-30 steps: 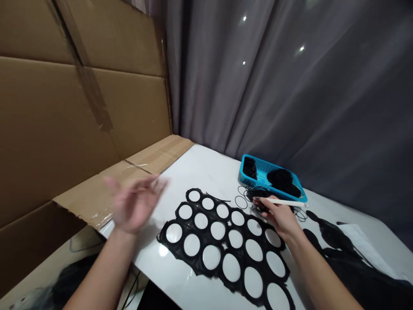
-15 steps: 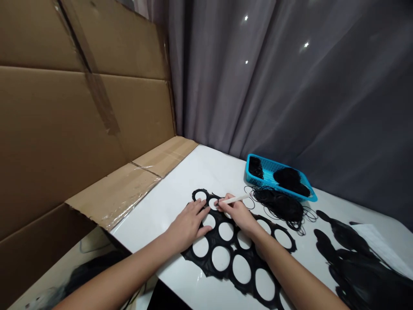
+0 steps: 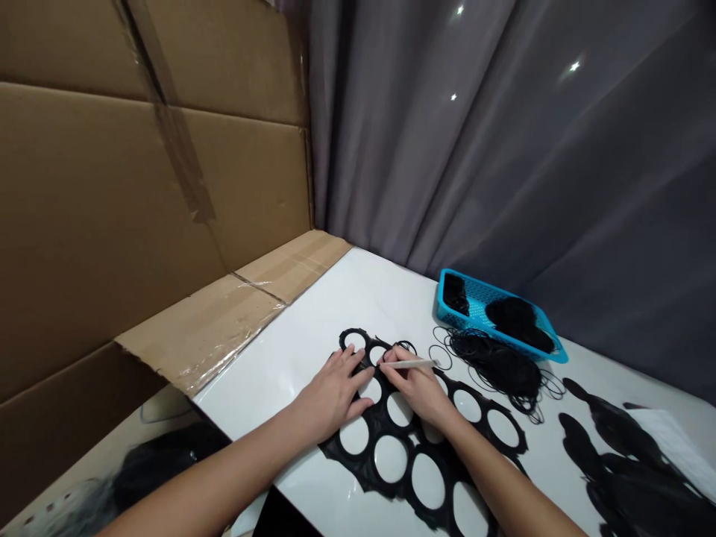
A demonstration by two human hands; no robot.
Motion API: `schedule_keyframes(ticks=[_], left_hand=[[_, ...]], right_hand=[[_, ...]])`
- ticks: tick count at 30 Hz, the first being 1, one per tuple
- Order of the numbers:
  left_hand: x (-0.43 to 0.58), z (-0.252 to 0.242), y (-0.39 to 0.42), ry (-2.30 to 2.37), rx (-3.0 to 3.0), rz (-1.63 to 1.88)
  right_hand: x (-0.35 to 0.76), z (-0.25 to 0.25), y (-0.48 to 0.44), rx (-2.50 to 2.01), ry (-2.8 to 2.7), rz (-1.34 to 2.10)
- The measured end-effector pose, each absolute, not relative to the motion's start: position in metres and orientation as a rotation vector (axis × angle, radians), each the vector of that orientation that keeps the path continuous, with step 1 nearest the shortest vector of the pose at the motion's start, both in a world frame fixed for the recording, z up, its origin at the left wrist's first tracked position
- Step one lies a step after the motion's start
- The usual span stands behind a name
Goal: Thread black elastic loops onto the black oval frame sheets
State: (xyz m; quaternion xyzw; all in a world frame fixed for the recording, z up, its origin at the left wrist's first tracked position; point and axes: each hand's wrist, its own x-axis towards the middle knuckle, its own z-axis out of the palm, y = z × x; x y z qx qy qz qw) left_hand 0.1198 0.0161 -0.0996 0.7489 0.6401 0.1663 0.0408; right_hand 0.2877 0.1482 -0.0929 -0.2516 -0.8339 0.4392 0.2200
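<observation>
A: State of hands?
B: Left hand [image 3: 335, 391] is laid flat, fingers spread, on the black perforated sheet [image 3: 403, 447]. A white stick [image 3: 411, 364] is pinched in the right hand [image 3: 418, 389].
A: Sheet position?
B: Spread on the white worktop [image 3: 335, 313], black rings [image 3: 497, 365] heaped near.

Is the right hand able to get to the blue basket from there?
Probably yes. The right hand rests on the black sheet, and the blue basket sits beyond it on the table. Only a low pile of black rings lies between, though its fingers hold a white stick.
</observation>
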Motion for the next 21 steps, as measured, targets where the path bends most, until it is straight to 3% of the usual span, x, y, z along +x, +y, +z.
schedule_keyframes(ticks=[6,11,16,21], left_hand=[[0.12,-0.103,0.015,1.983,2.298,0.5],[0.123,-0.105,0.012,2.029,2.271,0.514],[0.119,-0.104,0.01,2.084,2.275,0.519],[0.101,-0.103,0.007,2.218,2.249,0.556]], right_hand=[[0.287,-0.101,0.147,-0.528,-2.545,0.746],[0.301,-0.082,0.208,-0.972,-2.184,0.5],[0.296,-0.071,0.225,-1.13,-1.655,1.403],[0.262,-0.078,0.191,-1.005,-1.554,1.788]])
